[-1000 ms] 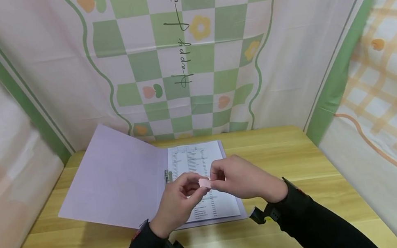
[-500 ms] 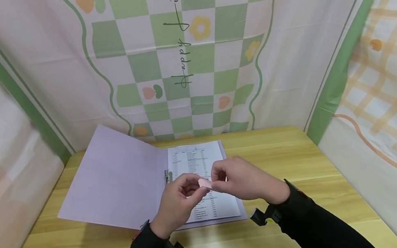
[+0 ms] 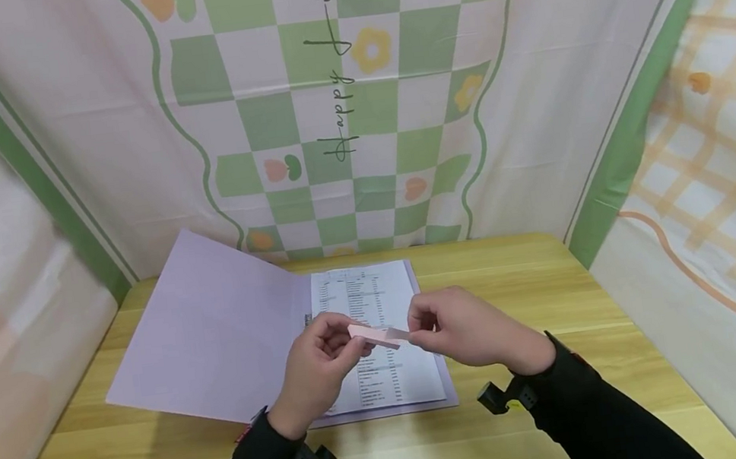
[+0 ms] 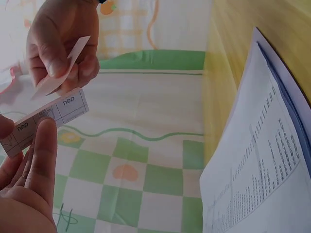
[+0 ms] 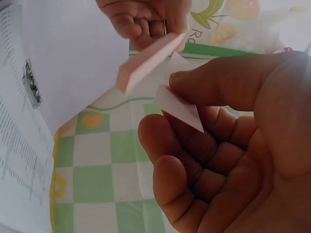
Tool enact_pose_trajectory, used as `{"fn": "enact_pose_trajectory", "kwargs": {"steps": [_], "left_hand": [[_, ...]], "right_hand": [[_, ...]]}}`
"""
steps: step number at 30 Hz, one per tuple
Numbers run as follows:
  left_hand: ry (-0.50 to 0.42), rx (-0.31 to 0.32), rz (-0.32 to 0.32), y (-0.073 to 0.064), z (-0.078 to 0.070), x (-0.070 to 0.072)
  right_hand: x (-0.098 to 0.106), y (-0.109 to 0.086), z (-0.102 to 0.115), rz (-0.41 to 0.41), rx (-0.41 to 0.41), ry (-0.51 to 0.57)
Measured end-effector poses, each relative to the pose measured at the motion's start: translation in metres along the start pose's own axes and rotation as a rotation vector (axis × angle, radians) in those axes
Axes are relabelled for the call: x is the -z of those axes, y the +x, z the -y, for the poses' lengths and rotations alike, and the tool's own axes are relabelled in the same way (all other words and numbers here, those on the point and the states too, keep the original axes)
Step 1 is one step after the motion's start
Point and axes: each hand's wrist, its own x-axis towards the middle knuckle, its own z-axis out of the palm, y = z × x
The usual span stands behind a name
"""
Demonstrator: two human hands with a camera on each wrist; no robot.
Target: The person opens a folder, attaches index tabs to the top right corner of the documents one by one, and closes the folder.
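My left hand [image 3: 316, 366] pinches a small pad of pink sticky notes [image 3: 369, 334] above the paper. In the left wrist view, printed boxes and lettering mark the underside of the pad [image 4: 48, 116]. Close by on the right, my right hand [image 3: 466, 328] pinches a single pale pink sticky note [image 5: 182, 110] between thumb and finger. The note looks separate from the pad in the right wrist view. Beneath both hands lie printed sheets [image 3: 361, 288] in an opened lilac folder [image 3: 215, 332]; the hands hide part of the print.
The folder's cover leans up at the left. A metal clip [image 5: 32, 82] sits along its spine, partly covered in the head view. Wooden tabletop [image 3: 504, 274] surrounds the folder, and a printed curtain [image 3: 380, 105] hangs behind and at both sides.
My hands have drawn apart, the left one to the left with the pad, the right one rightward. One note has come away from the pad in my right hand.
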Motion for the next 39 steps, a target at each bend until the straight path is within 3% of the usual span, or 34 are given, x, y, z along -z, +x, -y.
{"fn": "enact_pose_trajectory", "kwargs": {"steps": [5, 10, 14, 17, 23, 26, 33, 37, 39], "left_hand": [[-0.035, 0.023, 0.053, 0.000, 0.000, 0.000], [0.000, 0.028, 0.099, -0.001, 0.000, -0.004], [0.082, 0.013, 0.128, 0.001, -0.003, -0.012], [0.194, -0.016, 0.151, 0.006, -0.006, -0.021], [0.419, -0.110, 0.218, 0.021, -0.014, -0.052], [0.547, -0.180, 0.310, 0.029, -0.016, -0.070], [0.903, -0.308, 0.588, 0.048, -0.013, -0.118], [1.006, -0.288, 0.680, 0.052, -0.005, -0.143], [1.044, -0.236, 0.729, 0.053, 0.000, -0.154]], "right_hand": [[0.011, -0.008, -0.008, -0.019, -0.048, -0.009], [0.030, -0.014, -0.014, -0.048, -0.050, -0.082], [0.047, -0.017, -0.018, -0.072, -0.049, -0.163], [0.060, -0.017, -0.020, -0.075, -0.047, -0.204], [0.089, -0.018, -0.021, -0.070, -0.057, -0.245], [0.103, -0.017, -0.020, -0.067, -0.069, -0.254], [0.120, -0.014, -0.022, -0.060, -0.072, -0.256], [0.122, -0.012, -0.024, -0.054, -0.061, -0.264], [0.123, -0.011, -0.026, -0.051, -0.061, -0.265]]}}
